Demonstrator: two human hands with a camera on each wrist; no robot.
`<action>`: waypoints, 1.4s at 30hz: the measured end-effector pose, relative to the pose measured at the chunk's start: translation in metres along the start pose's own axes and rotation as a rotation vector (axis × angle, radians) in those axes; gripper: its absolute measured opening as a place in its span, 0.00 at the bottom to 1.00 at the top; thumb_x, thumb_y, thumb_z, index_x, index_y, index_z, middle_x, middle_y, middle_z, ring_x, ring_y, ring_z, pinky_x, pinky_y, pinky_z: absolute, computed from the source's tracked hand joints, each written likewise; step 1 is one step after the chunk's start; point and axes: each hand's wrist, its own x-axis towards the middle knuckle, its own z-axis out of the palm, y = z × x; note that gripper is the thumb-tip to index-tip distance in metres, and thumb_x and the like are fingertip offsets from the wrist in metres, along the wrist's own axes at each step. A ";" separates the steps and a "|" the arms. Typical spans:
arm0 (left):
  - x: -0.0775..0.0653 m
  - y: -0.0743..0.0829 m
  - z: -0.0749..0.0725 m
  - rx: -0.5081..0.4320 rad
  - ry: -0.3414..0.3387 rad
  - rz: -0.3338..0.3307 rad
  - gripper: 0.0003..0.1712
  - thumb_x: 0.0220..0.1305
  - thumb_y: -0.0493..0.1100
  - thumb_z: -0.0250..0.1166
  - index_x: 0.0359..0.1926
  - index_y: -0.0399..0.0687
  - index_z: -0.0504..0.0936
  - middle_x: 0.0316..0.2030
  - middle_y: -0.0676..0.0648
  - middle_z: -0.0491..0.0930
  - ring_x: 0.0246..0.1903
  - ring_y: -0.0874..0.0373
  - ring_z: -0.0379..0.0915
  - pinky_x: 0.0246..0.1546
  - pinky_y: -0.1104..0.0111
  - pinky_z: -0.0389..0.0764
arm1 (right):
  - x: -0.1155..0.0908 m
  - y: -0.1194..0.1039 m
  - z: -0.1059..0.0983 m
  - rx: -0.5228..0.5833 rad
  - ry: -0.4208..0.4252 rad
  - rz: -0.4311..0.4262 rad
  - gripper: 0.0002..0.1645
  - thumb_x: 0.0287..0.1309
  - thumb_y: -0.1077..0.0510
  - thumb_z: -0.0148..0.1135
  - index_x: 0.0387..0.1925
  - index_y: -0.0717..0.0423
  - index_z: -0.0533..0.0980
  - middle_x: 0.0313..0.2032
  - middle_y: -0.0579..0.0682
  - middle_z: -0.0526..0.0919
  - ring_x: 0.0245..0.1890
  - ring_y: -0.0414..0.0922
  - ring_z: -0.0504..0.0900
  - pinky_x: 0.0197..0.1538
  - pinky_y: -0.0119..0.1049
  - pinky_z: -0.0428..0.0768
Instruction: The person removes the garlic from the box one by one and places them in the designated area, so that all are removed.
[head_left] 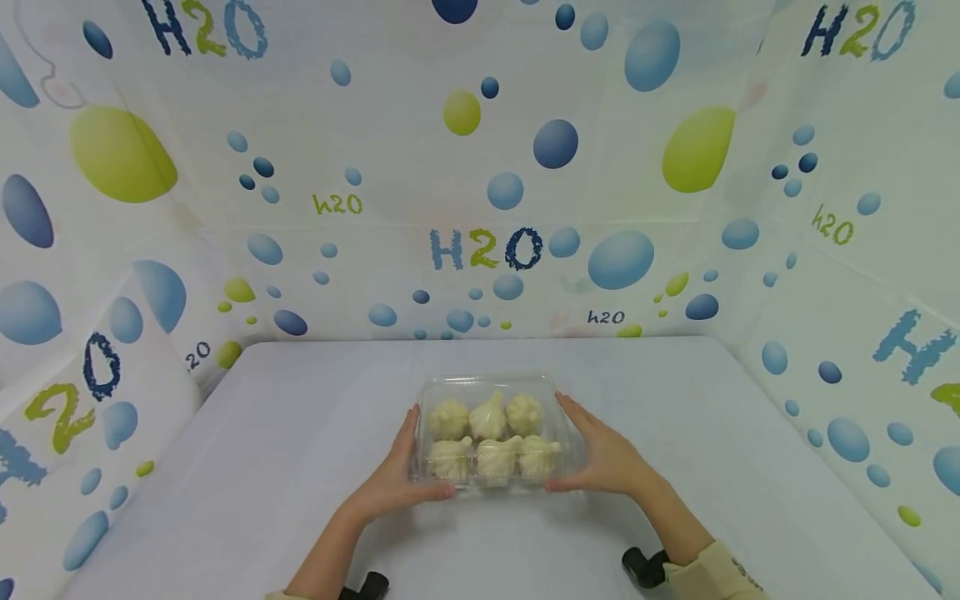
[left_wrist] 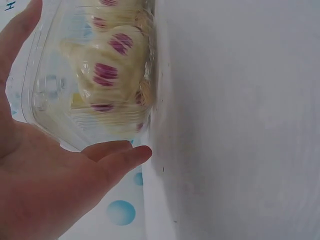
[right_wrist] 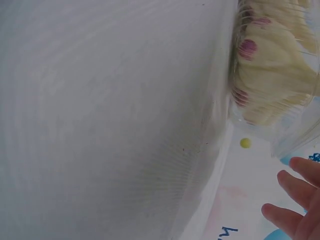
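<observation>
A clear plastic clamshell box (head_left: pixel 562 454) with several pale garlic bulbs (head_left: pixel 495 458) stands on the white table. Purple streaks show on the garlic bulbs in the left wrist view. My left hand (head_left: pixel 397 475) lies along the box's left side, thumb across the near corner and fingers stretched up the side. At the opposite side is my right hand (head_left: pixel 606 454), its thumb by the near right corner and fingers reaching toward the far one. In the right wrist view its fingertips (right_wrist: pixel 285 215) look spread and apart from the box; contact elsewhere is hidden.
The white tabletop (head_left: pixel 300 433) surrounds the box and meets a bubble-patterned sheet (head_left: pixel 405 150) at the back and sides. Black wrist mounts (head_left: pixel 645 567) sit low near the sleeve cuffs (head_left: pixel 716 575).
</observation>
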 end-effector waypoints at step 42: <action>0.000 -0.006 0.009 0.012 0.058 0.044 0.66 0.47 0.46 0.72 0.70 0.44 0.29 0.69 0.37 0.27 0.67 0.40 0.27 0.59 0.44 0.52 | 0.004 0.002 -0.003 0.057 0.008 -0.139 0.61 0.38 0.33 0.69 0.68 0.57 0.54 0.64 0.57 0.63 0.60 0.56 0.65 0.56 0.53 0.67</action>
